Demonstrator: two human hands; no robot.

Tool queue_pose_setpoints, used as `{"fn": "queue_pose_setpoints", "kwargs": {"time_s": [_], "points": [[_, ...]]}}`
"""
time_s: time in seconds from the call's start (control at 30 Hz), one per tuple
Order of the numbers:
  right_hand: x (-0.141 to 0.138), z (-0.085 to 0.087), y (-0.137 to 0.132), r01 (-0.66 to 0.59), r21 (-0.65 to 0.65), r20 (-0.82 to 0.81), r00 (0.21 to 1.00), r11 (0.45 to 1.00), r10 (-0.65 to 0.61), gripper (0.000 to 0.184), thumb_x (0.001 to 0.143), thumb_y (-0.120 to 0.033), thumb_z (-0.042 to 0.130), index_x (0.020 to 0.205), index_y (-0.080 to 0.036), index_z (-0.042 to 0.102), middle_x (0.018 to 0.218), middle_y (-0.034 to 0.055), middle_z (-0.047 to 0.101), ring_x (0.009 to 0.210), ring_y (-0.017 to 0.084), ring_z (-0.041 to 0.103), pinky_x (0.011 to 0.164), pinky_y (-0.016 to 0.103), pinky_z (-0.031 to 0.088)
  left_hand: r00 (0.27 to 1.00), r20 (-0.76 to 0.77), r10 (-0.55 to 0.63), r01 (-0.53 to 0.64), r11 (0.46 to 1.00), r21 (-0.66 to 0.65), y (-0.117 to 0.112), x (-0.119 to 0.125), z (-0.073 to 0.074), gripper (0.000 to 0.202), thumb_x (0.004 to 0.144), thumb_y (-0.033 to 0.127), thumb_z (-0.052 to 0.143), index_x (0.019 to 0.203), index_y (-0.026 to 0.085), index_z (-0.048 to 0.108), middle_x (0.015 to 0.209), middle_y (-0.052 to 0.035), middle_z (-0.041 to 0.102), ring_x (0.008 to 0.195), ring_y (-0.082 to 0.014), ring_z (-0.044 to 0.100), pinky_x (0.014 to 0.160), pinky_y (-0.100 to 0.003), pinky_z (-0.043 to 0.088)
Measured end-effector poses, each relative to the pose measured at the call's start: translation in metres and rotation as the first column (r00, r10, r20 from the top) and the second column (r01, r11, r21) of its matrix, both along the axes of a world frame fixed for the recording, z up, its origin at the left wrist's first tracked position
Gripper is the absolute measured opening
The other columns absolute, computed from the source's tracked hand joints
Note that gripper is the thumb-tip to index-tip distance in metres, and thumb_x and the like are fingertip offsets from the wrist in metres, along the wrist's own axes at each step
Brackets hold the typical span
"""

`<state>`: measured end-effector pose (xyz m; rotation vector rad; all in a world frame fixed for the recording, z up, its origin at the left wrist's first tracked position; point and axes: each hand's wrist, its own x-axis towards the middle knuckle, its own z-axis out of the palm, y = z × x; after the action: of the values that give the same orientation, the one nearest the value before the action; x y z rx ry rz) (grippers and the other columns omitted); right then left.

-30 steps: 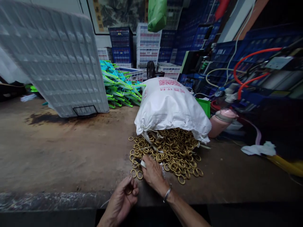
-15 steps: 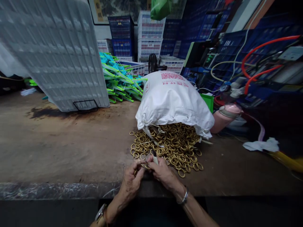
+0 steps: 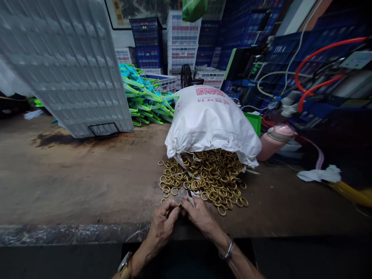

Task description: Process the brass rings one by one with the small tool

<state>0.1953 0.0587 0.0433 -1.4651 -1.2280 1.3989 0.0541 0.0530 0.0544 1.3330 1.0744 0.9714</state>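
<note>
My left hand (image 3: 164,220) is closed, thumb and fingers pinching a brass-coloured ring (image 3: 179,205) whose edge shows at the fingertips. Close beside it, my right hand (image 3: 201,217) is closed around a small pale-handled tool (image 3: 191,199) with a dark tip pointing up and away; its exact kind is unclear. The right fingertips meet the ring or come very near it. Just beyond both hands lies a pile of brass-coloured rings (image 3: 216,182), spilling from the mouth of a white woven sack (image 3: 212,124) with red print.
A ribbed white panel (image 3: 72,69) stands at the left in a black wire stand (image 3: 104,130). Green and turquoise hangers (image 3: 148,99) are heaped behind. A pink bottle (image 3: 276,141) leans right of the sack. Stacked crates (image 3: 183,35) fill the back; the worktable edge (image 3: 72,234) runs in front.
Both hands stay close together, with small finger shifts at the ring. The right hand's tool has turned slightly. The whole view has moved a little; the sack and pile look unchanged.
</note>
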Motion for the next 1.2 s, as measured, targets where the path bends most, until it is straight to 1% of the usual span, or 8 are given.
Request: {"fn": "queue_pose_setpoints", "kwargs": {"time_s": [0.1, 0.2, 0.3, 0.67, 0.77, 0.9, 1.0, 1.2], "points": [[0.000, 0.001, 0.001, -0.032, 0.053, 0.085, 0.996, 0.998, 0.028, 0.026, 0.075, -0.037, 0.048, 0.058, -0.018, 0.048, 0.051, -0.0056, 0.042, 0.048, 0.007, 0.035, 0.046, 0.019, 0.029, 0.996, 0.080, -0.032, 0.045, 0.986, -0.158, -0.002, 0.002, 0.001, 0.024, 0.077, 0.038, 0.056, 0.066, 0.016, 0.057, 0.057, 0.0021, 0.050, 0.052, -0.0086, 0.041, 0.050, -0.019, 0.033], [-0.002, 0.003, 0.001, -0.032, 0.090, 0.128, 0.992, 0.995, 0.020, 0.023, 0.073, -0.034, 0.050, 0.058, -0.018, 0.047, 0.054, -0.0054, 0.041, 0.054, 0.008, 0.037, 0.051, 0.020, 0.031, 0.979, 0.193, -0.069, 0.133, 0.930, -0.344, -0.004, 0.001, -0.005, 0.032, 0.077, 0.046, 0.053, 0.064, 0.017, 0.050, 0.046, 0.0078, 0.035, 0.038, -0.0047, 0.024, 0.038, -0.018, 0.018], [-0.003, 0.004, -0.001, -0.052, 0.063, 0.091, 0.995, 0.997, 0.047, 0.022, 0.074, -0.034, 0.048, 0.059, -0.018, 0.049, 0.055, -0.0046, 0.044, 0.055, 0.009, 0.038, 0.052, 0.020, 0.031, 0.956, 0.286, -0.061, 0.179, 0.896, -0.407, -0.005, 0.000, -0.011, 0.033, 0.075, 0.048, 0.054, 0.066, 0.017, 0.047, 0.046, 0.0090, 0.033, 0.035, -0.0034, 0.019, 0.035, -0.018, 0.012], [-0.001, -0.004, -0.002, -0.069, 0.022, 0.023, 0.997, 0.997, 0.069, 0.023, 0.079, -0.034, 0.043, 0.065, -0.018, 0.050, 0.051, -0.0050, 0.046, 0.046, 0.008, 0.037, 0.048, 0.020, 0.030, 0.891, 0.454, 0.019, 0.225, 0.850, -0.476, -0.009, -0.001, -0.007, 0.026, 0.075, 0.040, 0.058, 0.077, 0.015, 0.050, 0.056, 0.0063, 0.044, 0.037, -0.0011, 0.022, 0.035, -0.016, 0.010], [0.000, -0.005, -0.005, -0.062, 0.112, 0.219, 0.975, 0.992, 0.037, 0.019, 0.079, -0.027, 0.040, 0.066, -0.018, 0.050, 0.058, -0.0022, 0.051, 0.053, 0.010, 0.043, 0.052, 0.021, 0.032, 0.903, 0.426, 0.052, 0.179, 0.856, -0.484, -0.009, 0.000, -0.007, 0.028, 0.074, 0.042, 0.058, 0.077, 0.016, 0.049, 0.056, 0.0067, 0.045, 0.036, -0.0011, 0.022, 0.035, -0.016, 0.010], [0.000, -0.001, -0.014, -0.252, 0.180, 0.527, 0.841, 0.951, 0.123, 0.015, 0.077, -0.017, 0.039, 0.069, -0.020, 0.051, 0.059, -0.0014, 0.053, 0.055, 0.011, 0.045, 0.053, 0.021, 0.028, 0.939, 0.339, 0.050, 0.114, 0.888, -0.446, -0.008, 0.001, -0.011, 0.031, 0.075, 0.047, 0.057, 0.073, 0.018, 0.046, 0.054, 0.0073, 0.043, 0.037, -0.0019, 0.023, 0.036, -0.017, 0.013], [-0.001, 0.001, -0.018, -0.334, 0.170, 0.617, 0.769, 0.927, 0.163, 0.018, 0.073, -0.009, 0.038, 0.072, -0.020, 0.053, 0.061, -0.0008, 0.056, 0.055, 0.011, 0.047, 0.053, 0.021, 0.027, 0.960, 0.279, 0.028, 0.090, 0.912, -0.401, -0.008, 0.001, -0.016, 0.035, 0.075, 0.051, 0.054, 0.071, 0.018, 0.045, 0.054, 0.0073, 0.042, 0.039, -0.0027, 0.024, 0.038, -0.017, 0.015], [-0.001, -0.004, -0.018, -0.368, 0.169, 0.693, 0.704, 0.915, 0.155, 0.021, 0.069, -0.007, 0.038, 0.074, -0.021, 0.053, 0.062, -0.0003, 0.058, 0.055, 0.012, 0.048, 0.053, 0.022, 0.026, 0.968, 0.252, -0.005, 0.085, 0.947, -0.310, -0.008, 0.000, -0.023, 0.036, 0.076, 0.051, 0.053, 0.068, 0.018, 0.043, 0.054, 0.0072, 0.038, 0.042, -0.0037, 0.023, 0.040, -0.019, 0.016]]}}
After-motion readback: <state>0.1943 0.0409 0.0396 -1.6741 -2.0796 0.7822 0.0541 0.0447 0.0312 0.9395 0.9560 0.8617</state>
